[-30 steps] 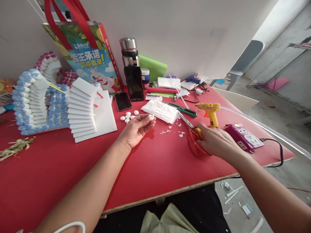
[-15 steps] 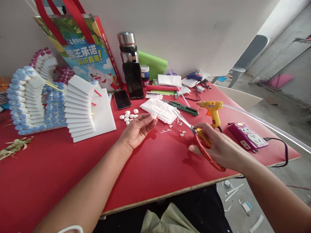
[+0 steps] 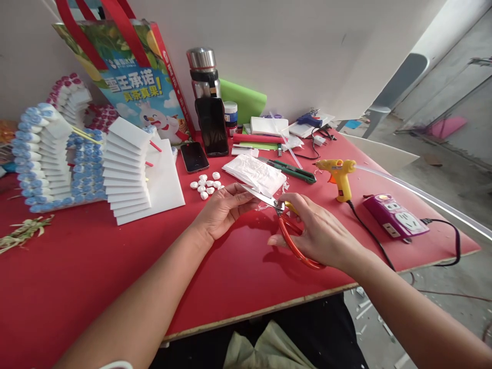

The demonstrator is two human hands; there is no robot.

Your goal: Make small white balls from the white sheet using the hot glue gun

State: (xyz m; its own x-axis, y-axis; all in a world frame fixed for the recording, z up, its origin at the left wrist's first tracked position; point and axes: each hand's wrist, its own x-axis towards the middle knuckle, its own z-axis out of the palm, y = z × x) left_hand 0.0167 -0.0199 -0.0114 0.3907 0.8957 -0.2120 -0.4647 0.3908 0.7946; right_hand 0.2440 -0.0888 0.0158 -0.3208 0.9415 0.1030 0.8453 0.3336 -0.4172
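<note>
My right hand [image 3: 311, 230] grips a pair of scissors [image 3: 294, 246] with red-orange and yellow handles. The blades reach left to the fingertips of my left hand [image 3: 226, 210]. Those fingers pinch a small white paper bud, now mostly hidden behind the blades and fingers. Beyond my left fingertips lies a stack of thin white paper sheets [image 3: 253, 171]. Several finished-looking white buds [image 3: 203, 185] are grouped on the red table just left of it. White paper scraps lie partly under the scissors.
A yellow glue gun [image 3: 338, 177] and a purple power strip [image 3: 395, 215] stand at the right, with cords over the table edge. Behind are a green utility knife [image 3: 292, 170], phones [image 3: 194, 157] and a steel flask [image 3: 202, 72]. White foam-board models [image 3: 126, 174] occupy the left.
The scissors in my right hand have moved left, bringing the blades to the bud in my left fingertips. My left hand has shifted slightly.
</note>
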